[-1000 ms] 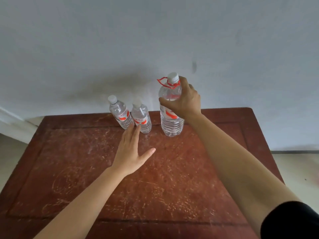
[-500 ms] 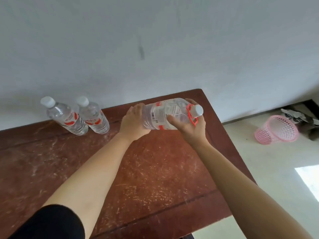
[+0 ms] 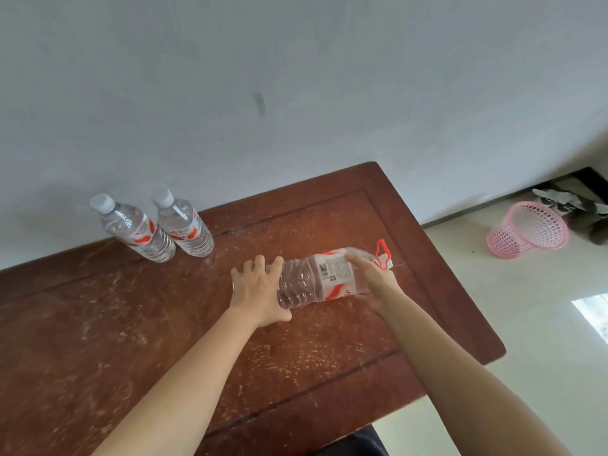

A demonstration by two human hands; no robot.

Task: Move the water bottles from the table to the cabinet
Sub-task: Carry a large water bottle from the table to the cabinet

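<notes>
The large water bottle (image 3: 317, 278) was held sideways over the table (image 3: 98, 324) at centre frame, base wrapped by the grip of the left hand (image 3: 258, 291), shoulder by that of the right hand (image 3: 376, 283). Two small bottles (image 3: 139, 230) were seen upright at upper left.

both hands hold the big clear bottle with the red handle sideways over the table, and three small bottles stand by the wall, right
Not quite: the head view shows two small clear plastic bottles by the wall, not three. The left hand and right hand do hold the large clear plastic bottle with the red handle sideways over the brown wooden table.
</notes>
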